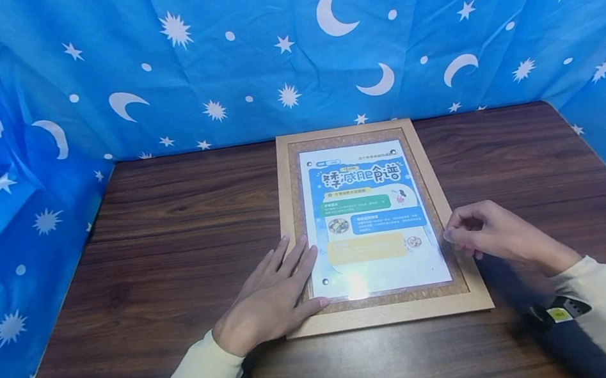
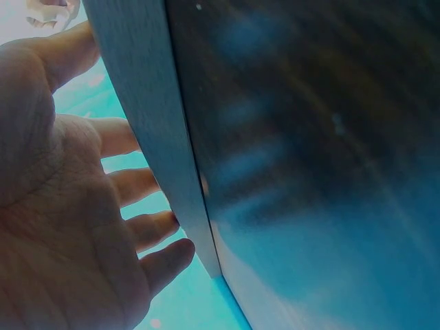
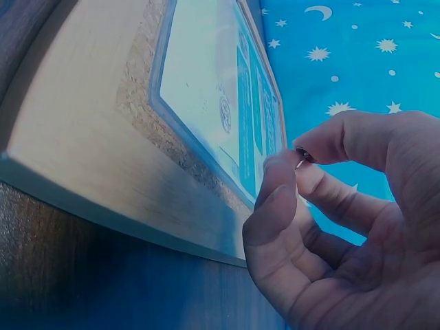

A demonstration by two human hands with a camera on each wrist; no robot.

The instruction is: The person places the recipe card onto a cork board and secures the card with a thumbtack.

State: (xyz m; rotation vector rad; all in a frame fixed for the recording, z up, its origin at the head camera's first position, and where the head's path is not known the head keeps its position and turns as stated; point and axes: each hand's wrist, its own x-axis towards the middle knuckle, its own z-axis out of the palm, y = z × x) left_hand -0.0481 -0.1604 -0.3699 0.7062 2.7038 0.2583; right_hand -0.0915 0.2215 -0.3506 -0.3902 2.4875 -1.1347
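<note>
A laminated printed sheet lies on a wood-framed cork board. Silver thumbtacks sit at its top left, top right and bottom left corners. My left hand rests with spread, straight fingers across the board's left frame, fingertips at the sheet's left edge. Between thumb and fingertips my right hand pinches a small metal thumbtack, held over the right side of the frame. The right wrist view shows its thin pin between the fingers.
The board lies on a dark wood-grain table, its far edge close to a blue curtain with white moons and stars. Curtains also hang at the left and right sides. A dark band with a yellow-green face is on the right wrist.
</note>
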